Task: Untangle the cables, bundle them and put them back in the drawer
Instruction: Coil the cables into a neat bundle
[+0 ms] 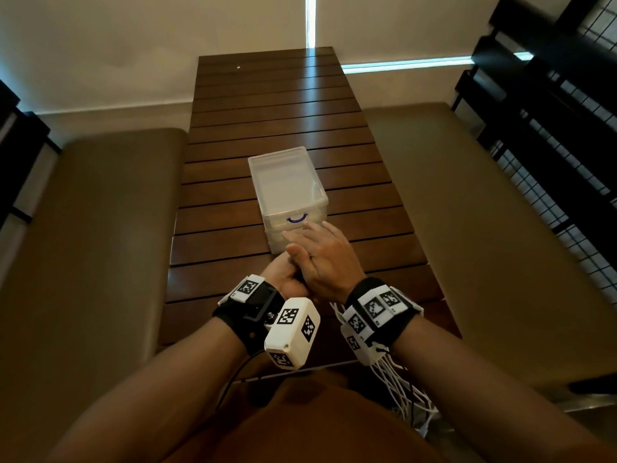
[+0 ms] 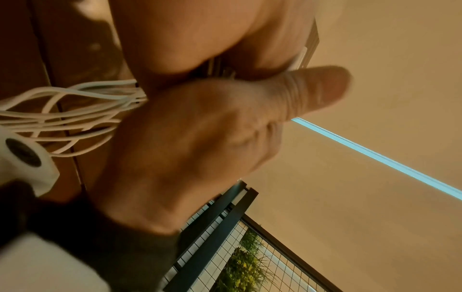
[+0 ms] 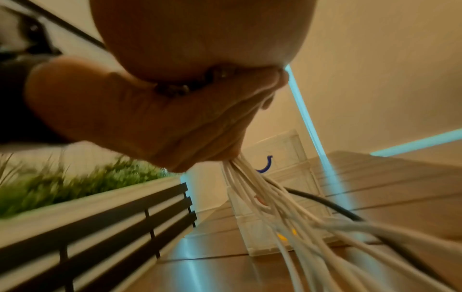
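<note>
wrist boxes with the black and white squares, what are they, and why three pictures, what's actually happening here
No machine here: the grips are a person's bare hands. The marked white boxes strapped to the wrists are small cameras. The wide picture comes from a camera on the head, looking down; the two close-ups look along each hand from those wrist cameras. On the slatted wooden table stands a clear plastic box with a blue clip. The left grip holds a bundle of white cables, which trail down past the right wrist. The right grip lies over it, fingers fairly straight.
</note>
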Motion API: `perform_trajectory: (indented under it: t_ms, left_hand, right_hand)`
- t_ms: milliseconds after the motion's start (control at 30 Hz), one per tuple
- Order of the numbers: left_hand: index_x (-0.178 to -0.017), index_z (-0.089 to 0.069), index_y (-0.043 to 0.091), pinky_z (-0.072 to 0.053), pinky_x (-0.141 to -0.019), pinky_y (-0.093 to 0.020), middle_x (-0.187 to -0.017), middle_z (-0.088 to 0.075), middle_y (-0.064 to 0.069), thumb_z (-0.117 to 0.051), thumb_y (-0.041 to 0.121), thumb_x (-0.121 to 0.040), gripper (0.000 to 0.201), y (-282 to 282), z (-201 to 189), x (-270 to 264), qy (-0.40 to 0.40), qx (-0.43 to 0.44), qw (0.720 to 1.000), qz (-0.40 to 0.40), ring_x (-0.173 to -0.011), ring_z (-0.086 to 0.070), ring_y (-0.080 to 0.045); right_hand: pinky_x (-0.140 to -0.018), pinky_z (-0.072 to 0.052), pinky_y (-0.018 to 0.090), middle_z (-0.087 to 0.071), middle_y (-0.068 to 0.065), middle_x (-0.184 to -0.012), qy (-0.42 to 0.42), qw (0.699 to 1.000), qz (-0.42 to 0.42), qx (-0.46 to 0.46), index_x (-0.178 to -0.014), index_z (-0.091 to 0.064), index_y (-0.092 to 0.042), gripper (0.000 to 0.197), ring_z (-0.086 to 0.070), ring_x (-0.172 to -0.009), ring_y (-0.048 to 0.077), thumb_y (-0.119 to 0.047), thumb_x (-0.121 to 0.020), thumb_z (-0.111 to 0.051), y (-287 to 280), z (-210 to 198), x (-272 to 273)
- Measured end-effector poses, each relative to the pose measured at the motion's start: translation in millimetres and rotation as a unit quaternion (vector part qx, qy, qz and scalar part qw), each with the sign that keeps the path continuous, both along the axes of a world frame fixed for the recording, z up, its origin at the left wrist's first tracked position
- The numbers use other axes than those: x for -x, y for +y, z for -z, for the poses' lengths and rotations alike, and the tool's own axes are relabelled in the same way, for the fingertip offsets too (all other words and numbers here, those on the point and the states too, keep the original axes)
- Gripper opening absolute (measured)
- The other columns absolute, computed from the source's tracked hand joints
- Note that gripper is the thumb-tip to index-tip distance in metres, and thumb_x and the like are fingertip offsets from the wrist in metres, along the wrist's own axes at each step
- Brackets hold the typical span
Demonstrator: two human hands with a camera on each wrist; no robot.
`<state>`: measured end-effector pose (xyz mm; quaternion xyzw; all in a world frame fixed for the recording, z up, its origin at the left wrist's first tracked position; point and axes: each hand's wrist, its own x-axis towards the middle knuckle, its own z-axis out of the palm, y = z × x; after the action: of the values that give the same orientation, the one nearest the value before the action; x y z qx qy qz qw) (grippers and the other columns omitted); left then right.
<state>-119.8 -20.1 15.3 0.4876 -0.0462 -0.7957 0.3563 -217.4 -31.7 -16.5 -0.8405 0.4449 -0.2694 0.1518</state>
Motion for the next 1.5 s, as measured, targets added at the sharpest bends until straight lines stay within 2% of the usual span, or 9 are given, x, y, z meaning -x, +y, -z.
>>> perform_trajectory:
  t_ms: [67, 167, 400, 567, 767, 933, 1100, 1367, 1500]
  left_hand:
    - [-0.092, -0.061, 0.005, -0.053, -0.072, -0.034, -0.069, -0.068, -0.017, -0.043, 0.02, -0.101, 0.025, -6, 4, -5, 0.058, -0.034, 0.997, -0.031, -0.083, -0.064, -0.025]
    - [-0.07, -0.054, 0.007, -0.057, -0.053, -0.027, -0.057, -0.059, -0.007, -0.05, 0.032, -0.098, 0.038, -13, 10, -11, 0.034, -0.073, 0.996, -0.024, -0.053, -0.06, -0.017]
    - [-0.099, -0.059, 0.002, -0.051, -0.084, -0.032, -0.088, -0.064, -0.014, -0.052, 0.031, -0.098, 0.03, -15, 11, -14, 0.045, -0.053, 0.998, -0.009, -0.085, -0.061, -0.023]
    - [-0.056, -0.046, 0.015, -0.048, -0.046, -0.019, -0.045, -0.044, 0.004, -0.044, 0.052, -0.096, 0.054, -12, 12, -13, 0.061, -0.043, 0.996, 0.05, -0.039, -0.047, -0.01]
    - [-0.061, -0.045, 0.018, -0.045, -0.047, -0.019, -0.044, -0.039, 0.007, -0.039, 0.054, -0.094, 0.049, -7, 5, -20, 0.035, 0.051, 0.984, 0.167, -0.038, -0.042, -0.008]
    - [-0.065, -0.043, 0.019, -0.043, -0.05, -0.023, -0.048, -0.036, 0.006, -0.048, 0.052, -0.084, 0.039, -4, -9, -34, -0.04, 0.121, 0.949, 0.287, -0.042, -0.039, -0.009]
    - [-0.064, -0.042, 0.018, -0.043, -0.057, -0.027, -0.054, -0.039, 0.001, -0.048, 0.054, -0.085, 0.043, -3, -14, -37, -0.122, 0.165, 0.913, 0.353, -0.049, -0.041, -0.013]
    - [-0.073, -0.045, 0.013, -0.056, -0.077, -0.034, -0.063, -0.052, -0.003, -0.052, 0.042, -0.084, 0.032, -7, -10, -47, -0.068, 0.182, 0.917, 0.348, -0.064, -0.061, -0.017]
    - [-0.082, -0.049, 0.014, -0.056, -0.074, -0.038, -0.057, -0.043, 0.0, -0.054, 0.043, -0.085, 0.03, -14, -13, -51, -0.11, 0.23, 0.901, 0.35, -0.05, -0.049, -0.013]
  right_hand:
    - [-0.101, -0.039, 0.031, -0.065, 0.01, -0.123, -0.133, 0.988, 0.002, -0.075, -0.12, -0.065, -0.013, 0.056, -0.055, -0.121, 0.022, -0.041, -0.101, -0.02, -3, -11, 8]
    - [-0.077, -0.046, 0.009, -0.068, 0.009, -0.114, -0.317, 0.924, 0.07, -0.201, -0.12, -0.065, -0.015, 0.054, -0.063, -0.096, -0.002, -0.042, -0.099, -0.023, -12, -25, 23]
    - [-0.097, -0.029, 0.007, -0.063, 0.004, -0.123, -0.096, 0.993, -0.034, -0.064, -0.125, -0.062, -0.014, 0.038, -0.05, -0.117, 0.01, -0.028, -0.101, -0.035, -3, -11, 28]
    - [-0.099, -0.04, 0.017, -0.063, -0.004, -0.12, -0.195, 0.97, 0.03, -0.139, -0.122, -0.064, -0.017, 0.034, -0.053, -0.114, 0.003, -0.023, -0.103, -0.037, -8, -6, 30]
    - [-0.104, -0.044, 0.028, -0.053, -0.003, -0.137, -0.162, 0.918, -0.089, -0.352, -0.136, -0.049, -0.028, 0.066, -0.051, -0.126, 0.009, 0.005, -0.08, -0.059, -31, 0, 44]
    - [-0.075, -0.039, 0.014, -0.059, -0.022, -0.086, -0.037, 0.963, -0.072, -0.258, -0.096, -0.067, -0.029, 0.027, -0.055, -0.078, -0.013, -0.004, -0.086, -0.06, -34, -8, 34]
    - [-0.051, -0.037, 0.008, -0.056, -0.018, -0.055, 0.069, 0.936, -0.11, -0.328, -0.06, -0.059, -0.036, 0.033, -0.053, -0.051, -0.009, -0.019, -0.087, -0.069, -46, -33, 39]
    - [-0.05, -0.052, 0.026, -0.059, -0.006, -0.061, -0.119, 0.826, -0.114, -0.539, -0.08, -0.073, -0.022, 0.01, -0.053, -0.051, 0.013, -0.015, -0.085, -0.069, -48, -40, 64]
    - [-0.06, -0.055, 0.03, -0.068, -0.003, -0.07, -0.211, 0.842, -0.069, -0.492, -0.087, -0.068, -0.015, 0.008, -0.064, -0.064, 0.018, -0.014, -0.091, -0.061, -35, -38, 58]
